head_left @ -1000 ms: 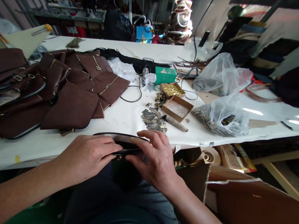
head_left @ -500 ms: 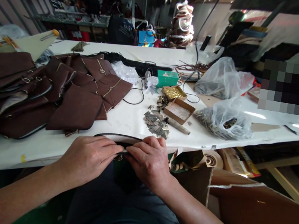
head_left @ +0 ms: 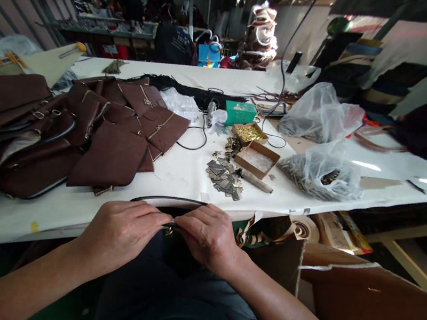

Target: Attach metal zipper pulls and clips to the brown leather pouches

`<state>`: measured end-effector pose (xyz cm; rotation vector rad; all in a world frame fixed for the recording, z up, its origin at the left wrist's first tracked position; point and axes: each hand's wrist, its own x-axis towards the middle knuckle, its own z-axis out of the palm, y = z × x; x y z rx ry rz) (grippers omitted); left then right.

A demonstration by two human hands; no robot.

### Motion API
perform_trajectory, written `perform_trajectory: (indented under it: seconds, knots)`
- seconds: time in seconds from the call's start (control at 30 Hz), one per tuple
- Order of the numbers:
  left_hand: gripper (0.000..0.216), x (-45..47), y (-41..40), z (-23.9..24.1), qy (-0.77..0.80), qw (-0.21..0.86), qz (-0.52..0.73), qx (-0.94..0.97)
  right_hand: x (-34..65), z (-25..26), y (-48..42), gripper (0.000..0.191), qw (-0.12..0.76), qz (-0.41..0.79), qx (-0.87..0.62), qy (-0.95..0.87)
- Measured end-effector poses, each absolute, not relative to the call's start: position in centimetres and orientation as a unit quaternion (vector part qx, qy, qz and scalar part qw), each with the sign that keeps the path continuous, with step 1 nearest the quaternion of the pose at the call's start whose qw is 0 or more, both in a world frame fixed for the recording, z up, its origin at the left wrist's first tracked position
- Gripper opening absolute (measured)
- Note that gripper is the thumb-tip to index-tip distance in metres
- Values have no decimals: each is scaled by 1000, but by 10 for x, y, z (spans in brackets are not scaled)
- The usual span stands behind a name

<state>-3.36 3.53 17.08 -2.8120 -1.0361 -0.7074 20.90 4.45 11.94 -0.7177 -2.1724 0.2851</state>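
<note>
My left hand [head_left: 123, 232] and my right hand [head_left: 207, 234] meet over my lap at the table's near edge. Both pinch a dark leather piece with a black rounded rim [head_left: 166, 201], and a small metal fitting [head_left: 169, 226] shows between my fingertips. Most of the piece is hidden under my hands. A heap of small flat metal plates [head_left: 225, 177] lies on the white table [head_left: 180, 168] just beyond my right hand.
Brown leather bag parts [head_left: 60, 125] are piled on the table's left. Small cardboard boxes [head_left: 256, 158], a green box [head_left: 240, 112], black cords and clear plastic bags [head_left: 323, 172] sit at the right. A brown cardboard box [head_left: 367, 314] stands by my right arm. A person is far back.
My right hand has drawn in toward my left, its fingers curling from flat on the piece to a pinch at the metal fitting. The view has shifted slightly.
</note>
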Motion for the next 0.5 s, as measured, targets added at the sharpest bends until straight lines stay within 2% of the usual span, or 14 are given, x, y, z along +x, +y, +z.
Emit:
perform_trajectory:
  seconds: [0.1, 0.17, 0.23, 0.3, 0.4, 0.5]
  knots:
    - [11, -37, 28, 173, -346, 38, -228, -909, 208, 121, 41, 22, 436, 125, -277, -847]
    - [11, -43, 20, 177, -350, 53, -221, -909, 207, 122, 32, 25, 487, 125, -306, -808]
    - [14, -51, 9, 185, -356, 76, -212, -907, 203, 123, 22, 18, 545, 164, -358, -740]
    - [17, -57, -2, 195, -366, 112, -203, -901, 194, 123, 13, 10, 556, 289, -397, -670]
    - [20, -57, -18, 209, -380, 180, -185, -888, 170, 123, 6, 26, 498, 521, -375, -583]
    - [17, -52, -29, 214, -401, 242, -151, -871, 137, 126, 7, 37, 495, 646, -319, -486]
